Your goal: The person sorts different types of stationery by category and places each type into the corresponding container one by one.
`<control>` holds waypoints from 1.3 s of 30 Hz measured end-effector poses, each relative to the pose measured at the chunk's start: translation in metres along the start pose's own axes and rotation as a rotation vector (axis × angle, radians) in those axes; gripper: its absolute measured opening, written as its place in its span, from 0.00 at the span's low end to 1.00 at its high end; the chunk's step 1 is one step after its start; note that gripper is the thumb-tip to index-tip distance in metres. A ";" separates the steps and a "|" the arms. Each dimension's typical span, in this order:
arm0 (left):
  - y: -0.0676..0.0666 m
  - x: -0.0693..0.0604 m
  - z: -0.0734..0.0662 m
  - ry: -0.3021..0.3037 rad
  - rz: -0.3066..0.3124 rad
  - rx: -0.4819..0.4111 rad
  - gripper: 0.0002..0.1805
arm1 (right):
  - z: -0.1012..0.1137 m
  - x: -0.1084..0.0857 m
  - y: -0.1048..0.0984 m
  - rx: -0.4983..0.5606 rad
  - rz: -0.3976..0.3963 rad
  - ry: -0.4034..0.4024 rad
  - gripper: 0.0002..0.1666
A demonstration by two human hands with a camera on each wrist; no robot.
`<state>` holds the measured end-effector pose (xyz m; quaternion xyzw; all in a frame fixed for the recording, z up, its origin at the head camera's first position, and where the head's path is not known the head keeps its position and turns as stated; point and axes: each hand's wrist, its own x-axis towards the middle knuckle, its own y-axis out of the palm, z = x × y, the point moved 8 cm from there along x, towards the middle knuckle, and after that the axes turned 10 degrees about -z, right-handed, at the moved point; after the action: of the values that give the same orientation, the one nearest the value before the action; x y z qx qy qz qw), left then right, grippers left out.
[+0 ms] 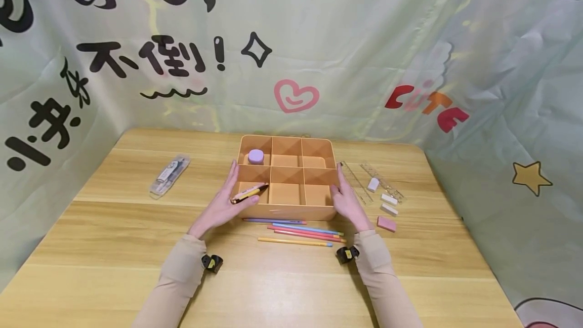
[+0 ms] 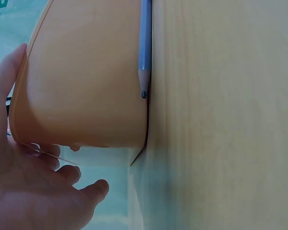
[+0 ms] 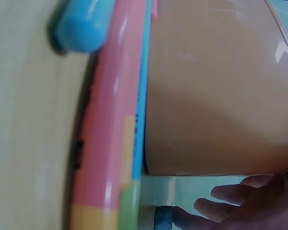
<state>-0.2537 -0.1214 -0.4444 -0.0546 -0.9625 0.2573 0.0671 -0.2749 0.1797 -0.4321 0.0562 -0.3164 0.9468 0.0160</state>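
An orange six-compartment organizer box [image 1: 287, 211] stands between my two hands. My left hand [image 1: 223, 205] touches its left side, fingers along the wall and thumb reaching over the front left corner. On the right side my right hand [image 1: 348, 204] rests against the wall with its fingers extended. A purple round-topped item [image 1: 256, 156] sits in the back left compartment. Several pens [image 1: 250, 193] lie in the front left one, next to my left thumb. Directly before the box lie several pencils, among them a blue pencil [image 2: 145, 43] and a pink pencil [image 3: 103, 124].
Right of the box are clear rulers [image 1: 382, 181], several white erasers [image 1: 389, 199] and a pink eraser [image 1: 386, 223]. A clear pencil-case-like package [image 1: 170, 176] lies at the left on the wooden table [image 1: 114, 237]. A printed cloth [image 1: 346, 54] hangs behind.
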 end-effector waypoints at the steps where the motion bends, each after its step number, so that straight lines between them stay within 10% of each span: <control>1: 0.000 0.000 0.000 -0.004 0.000 -0.004 0.60 | 0.000 0.000 0.000 -0.001 0.002 0.001 0.40; 22: 0.005 0.003 -0.001 -0.003 0.021 -0.054 0.62 | 0.002 -0.006 -0.018 0.039 -0.019 -0.036 0.38; 31: 0.002 0.003 -0.001 -0.009 0.025 -0.053 0.61 | 0.058 -0.029 -0.051 -0.011 -0.246 -0.417 0.14; 39: 0.002 0.001 0.002 -0.013 0.024 -0.045 0.61 | 0.105 -0.064 -0.025 -0.139 0.111 -0.681 0.02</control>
<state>-0.2550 -0.1202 -0.4468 -0.0662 -0.9677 0.2367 0.0566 -0.1991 0.1366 -0.3415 0.3504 -0.3700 0.8493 -0.1381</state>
